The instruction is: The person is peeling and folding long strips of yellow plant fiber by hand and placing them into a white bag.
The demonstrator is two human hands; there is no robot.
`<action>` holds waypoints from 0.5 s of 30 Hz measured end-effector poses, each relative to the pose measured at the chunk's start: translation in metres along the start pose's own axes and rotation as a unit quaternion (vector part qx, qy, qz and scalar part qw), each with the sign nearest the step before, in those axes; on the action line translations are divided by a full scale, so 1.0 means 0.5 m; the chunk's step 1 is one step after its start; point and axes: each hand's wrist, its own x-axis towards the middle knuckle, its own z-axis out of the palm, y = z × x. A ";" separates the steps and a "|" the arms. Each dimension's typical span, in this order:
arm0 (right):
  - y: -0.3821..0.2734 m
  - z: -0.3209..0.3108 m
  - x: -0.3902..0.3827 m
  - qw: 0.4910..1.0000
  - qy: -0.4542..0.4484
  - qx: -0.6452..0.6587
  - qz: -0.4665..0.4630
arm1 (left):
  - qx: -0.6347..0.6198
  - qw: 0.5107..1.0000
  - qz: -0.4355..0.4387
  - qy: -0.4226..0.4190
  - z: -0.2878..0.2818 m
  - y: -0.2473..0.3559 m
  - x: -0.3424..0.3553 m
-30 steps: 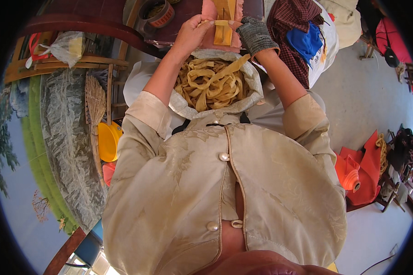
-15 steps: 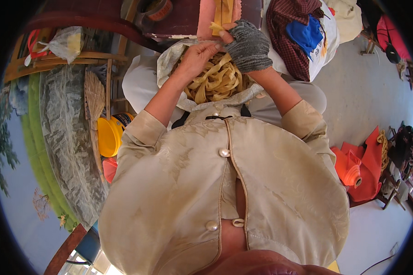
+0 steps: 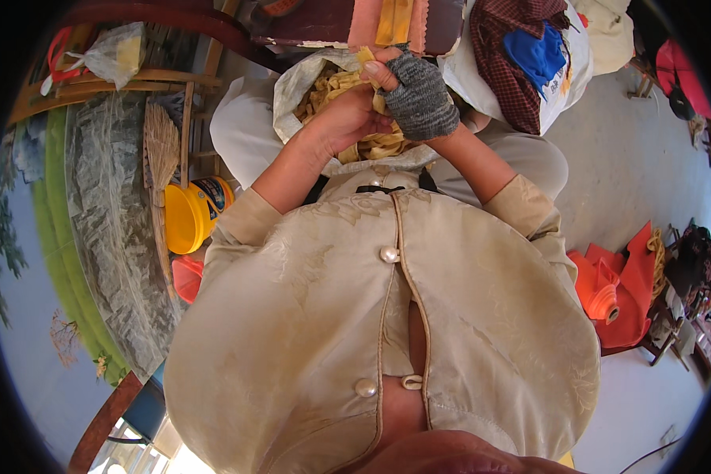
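A white sack [image 3: 287, 93] sits open in my lap, full of coiled flat straw-coloured strips [image 3: 324, 91]. My right hand [image 3: 419, 91], in a grey knitted fingerless glove, pinches a straw-coloured strip [image 3: 364, 57] between thumb and fingers. Its short end sticks up past the thumb. Just below and to the left, over the sack's mouth, my bare left hand [image 3: 346, 122] is closed with fingers curled against the right hand. The lower part of the same strip seems to run into it, though the fingers hide most of it.
Ahead stands a dark red table [image 3: 316, 28] with a pink cloth [image 3: 363, 28] and a flat yellow band [image 3: 393, 22] on it. A white bag [image 3: 565, 87] with checked cloth [image 3: 498, 71] lies right. A yellow bucket [image 3: 183, 221] and straw broom [image 3: 162, 146] stand left.
Both hands have come down and closer to my body, over the sack's mouth. The left fingers have moved from the right fingertips to below the right thumb. The right hand still pinches the strip.
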 end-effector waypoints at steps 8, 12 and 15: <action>0.099 0.025 -0.014 0.944 -0.088 0.300 0.101 | 0.503 0.650 0.521 0.230 0.033 0.080 -0.055; -0.025 -0.040 0.010 0.620 -0.212 0.656 0.374 | 0.408 0.747 0.504 0.146 0.044 0.089 -0.050; -0.026 -0.059 0.020 0.766 -0.209 0.459 0.398 | 0.495 0.708 0.486 0.131 0.034 0.109 -0.052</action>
